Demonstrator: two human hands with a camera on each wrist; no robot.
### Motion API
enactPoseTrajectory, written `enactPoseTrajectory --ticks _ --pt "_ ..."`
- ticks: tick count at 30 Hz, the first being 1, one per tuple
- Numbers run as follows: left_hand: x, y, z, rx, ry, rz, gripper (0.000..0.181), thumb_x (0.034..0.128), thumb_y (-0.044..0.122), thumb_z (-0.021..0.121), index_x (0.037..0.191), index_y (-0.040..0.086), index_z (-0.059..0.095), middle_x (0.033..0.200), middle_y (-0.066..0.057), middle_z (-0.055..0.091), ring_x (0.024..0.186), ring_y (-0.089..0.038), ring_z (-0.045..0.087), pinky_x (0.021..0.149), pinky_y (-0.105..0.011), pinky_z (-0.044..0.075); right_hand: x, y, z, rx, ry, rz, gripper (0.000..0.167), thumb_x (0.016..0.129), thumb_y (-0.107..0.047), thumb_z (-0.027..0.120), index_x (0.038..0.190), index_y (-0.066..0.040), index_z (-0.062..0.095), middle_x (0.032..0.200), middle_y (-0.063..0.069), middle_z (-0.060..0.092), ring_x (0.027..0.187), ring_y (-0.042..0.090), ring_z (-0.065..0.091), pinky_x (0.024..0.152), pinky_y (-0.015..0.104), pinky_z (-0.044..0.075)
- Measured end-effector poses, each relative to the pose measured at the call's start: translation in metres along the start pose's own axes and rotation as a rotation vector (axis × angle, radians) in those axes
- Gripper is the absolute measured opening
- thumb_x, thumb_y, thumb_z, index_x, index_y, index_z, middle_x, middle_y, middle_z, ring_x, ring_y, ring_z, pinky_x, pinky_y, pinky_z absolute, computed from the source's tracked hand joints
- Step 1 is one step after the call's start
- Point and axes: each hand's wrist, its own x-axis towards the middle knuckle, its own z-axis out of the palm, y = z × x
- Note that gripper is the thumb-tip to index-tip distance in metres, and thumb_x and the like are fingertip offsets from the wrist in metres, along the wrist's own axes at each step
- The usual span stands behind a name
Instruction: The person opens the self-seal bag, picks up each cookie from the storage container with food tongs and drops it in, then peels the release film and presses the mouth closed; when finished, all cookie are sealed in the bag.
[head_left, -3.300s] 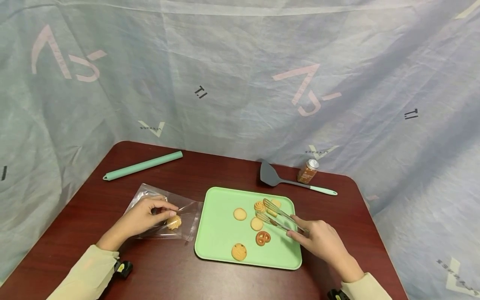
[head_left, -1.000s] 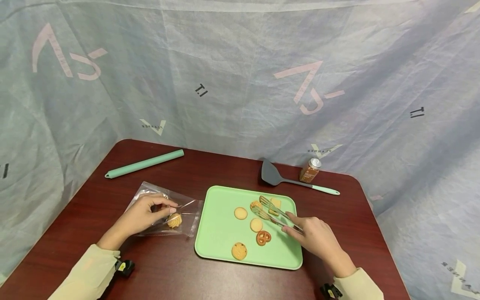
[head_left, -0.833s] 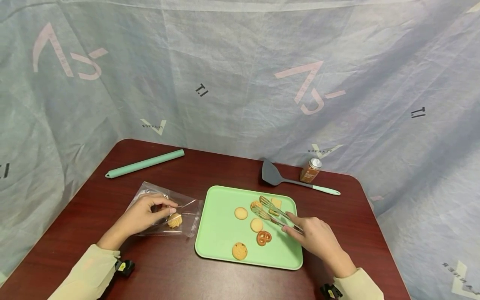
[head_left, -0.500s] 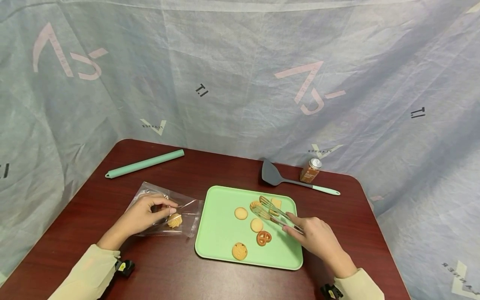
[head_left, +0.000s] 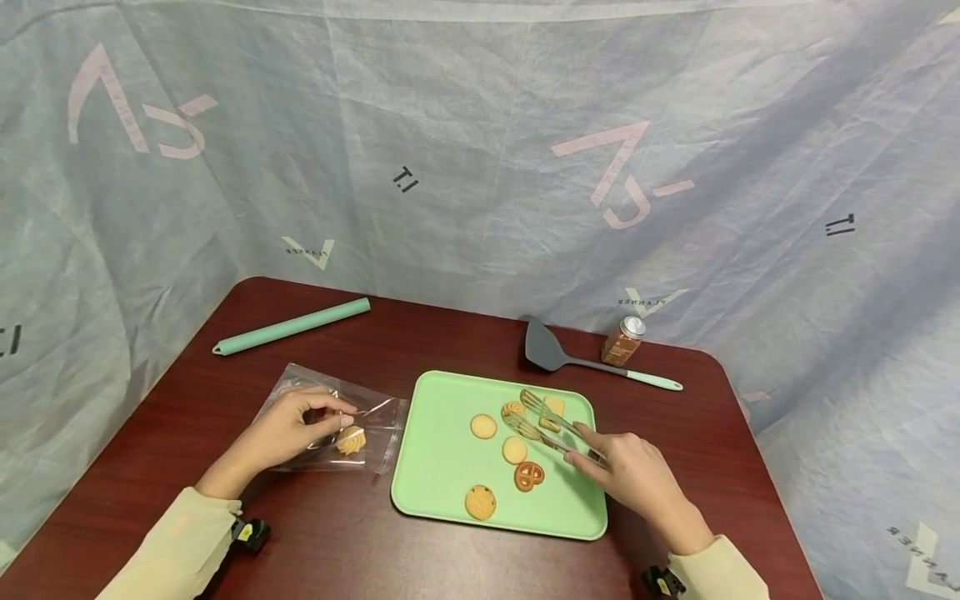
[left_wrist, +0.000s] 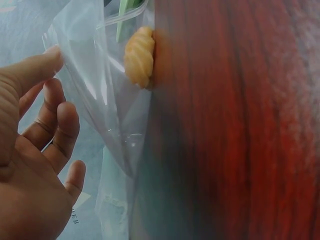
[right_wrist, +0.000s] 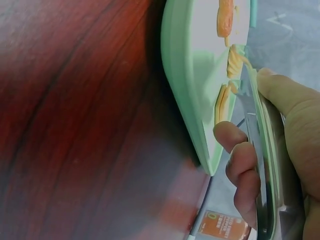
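My left hand point(head_left: 288, 429) pinches the upper film of a clear plastic bag point(head_left: 378, 425), holding it raised; a swirled cookie point(head_left: 350, 440) lies inside. The left wrist view shows thumb and fingertips of the left hand point(left_wrist: 42, 135) at the film, beside the cookie point(left_wrist: 140, 57). My right hand point(head_left: 637, 475) grips metal tongs point(head_left: 558, 421) over the green tray point(head_left: 442, 479). The tong tips are at a swirled cookie point(head_left: 513, 410); whether they clamp it I cannot tell. In the right wrist view, the right hand point(right_wrist: 280, 150) wraps the tongs point(right_wrist: 270, 160).
Round cookies point(head_left: 483, 426), a pretzel cookie point(head_left: 528, 476), a speckled cookie point(head_left: 480, 502) and square ones point(head_left: 553, 406) lie on the tray. Behind are a green rod point(head_left: 292, 326), a grey spatula point(head_left: 545, 347) and a spice jar point(head_left: 623, 341). A grey cloth point(head_left: 465, 150) hangs behind the table.
Compared with the oldest frame, the tongs have moved slightly left, to the swirled cookie, which has also shifted a little left. The left hand keeps its hold on the bag.
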Motion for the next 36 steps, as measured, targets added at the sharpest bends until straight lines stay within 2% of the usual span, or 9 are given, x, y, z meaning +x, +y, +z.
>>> enactPoseTrajectory --ticks 3,6,8,10,13,22,28,32,36 --pt "0.0004 0.0006 -0.0001 -0.001 0.0 0.01 0.013 0.088 0.008 0.081 0.1 0.013 0.08 0.078 0.013 0.06 0.069 -0.007 0.054 0.056 -0.026 0.045 0.0013 -0.0007 0.0001 -0.012 0.006 -0.008 0.048 0.093 -0.053 0.071 0.128 -0.021 0.073 0.075 -0.003 0.072 0.058 0.011 0.063 0.046 0.033 0.042" --pt "0.0007 0.001 -0.0005 0.003 -0.002 0.013 0.013 0.0878 0.007 0.081 0.1 0.013 0.08 0.078 0.013 0.06 0.069 -0.007 0.054 0.057 -0.027 0.045 0.0028 -0.0025 -0.0006 -0.029 0.011 -0.028 0.045 0.092 -0.05 0.073 0.127 -0.022 0.074 0.069 -0.004 0.069 0.057 0.013 0.062 0.045 0.034 0.042" --pt "0.0009 0.0011 -0.0008 0.007 -0.005 0.008 0.013 0.0879 0.008 0.081 0.1 0.014 0.081 0.078 0.013 0.06 0.069 -0.007 0.054 0.057 -0.027 0.045 0.0038 -0.0042 -0.0016 -0.046 0.015 -0.048 0.043 0.092 -0.047 0.074 0.127 -0.021 0.074 0.06 -0.01 0.061 0.055 0.012 0.06 0.044 0.034 0.041" --pt "0.001 0.0013 -0.0011 0.008 -0.009 -0.001 0.013 0.0882 0.009 0.081 0.101 0.014 0.081 0.078 0.013 0.06 0.069 -0.007 0.054 0.057 -0.026 0.044 0.0046 -0.0056 -0.0023 -0.058 0.016 -0.07 0.043 0.092 -0.045 0.075 0.127 -0.019 0.074 0.053 -0.016 0.047 0.052 0.009 0.056 0.044 0.033 0.039" --pt "0.001 0.0013 -0.0014 0.006 -0.015 -0.014 0.013 0.0885 0.01 0.081 0.101 0.015 0.081 0.078 0.013 0.06 0.07 -0.007 0.054 0.058 -0.025 0.044 0.0046 -0.0072 -0.0022 -0.071 0.021 -0.1 0.042 0.093 -0.042 0.075 0.126 -0.016 0.074 0.052 -0.02 0.035 0.052 0.005 0.052 0.044 0.032 0.039" --pt "-0.0003 -0.0012 -0.0001 -0.011 -0.02 -0.021 0.012 0.0894 0.011 0.08 0.101 0.014 0.081 0.078 0.012 0.06 0.069 -0.008 0.054 0.058 -0.025 0.044 0.0007 -0.0059 -0.0001 -0.075 0.058 -0.111 0.042 0.093 -0.041 0.075 0.126 -0.015 0.074 0.056 -0.02 0.043 0.057 0.011 0.061 0.048 0.035 0.045" --pt "-0.0009 -0.0017 -0.0002 -0.008 -0.025 -0.029 0.012 0.0902 0.011 0.079 0.102 0.014 0.08 0.079 0.012 0.061 0.068 -0.008 0.053 0.057 -0.025 0.044 0.0024 -0.006 -0.0004 -0.076 0.053 -0.115 0.043 0.094 -0.043 0.074 0.127 -0.015 0.073 0.057 -0.018 0.049 0.058 0.011 0.062 0.048 0.034 0.045" --pt "-0.0011 -0.0017 0.0001 -0.015 -0.022 -0.027 0.012 0.0895 0.01 0.08 0.101 0.013 0.08 0.079 0.012 0.061 0.069 -0.007 0.054 0.057 -0.026 0.045 0.0025 -0.0075 -0.0006 -0.084 0.062 -0.117 0.044 0.092 -0.043 0.076 0.127 -0.016 0.073 0.056 -0.019 0.046 0.054 0.009 0.058 0.046 0.033 0.042" --pt "-0.0014 -0.0019 0.0003 -0.033 -0.012 -0.019 0.013 0.0894 0.008 0.079 0.102 0.011 0.08 0.079 0.012 0.06 0.069 -0.007 0.054 0.056 -0.027 0.045 0.0023 -0.0081 0.0002 -0.101 0.085 -0.129 0.047 0.09 -0.043 0.078 0.127 -0.016 0.073 0.058 -0.02 0.042 0.048 0.004 0.047 0.043 0.031 0.038"
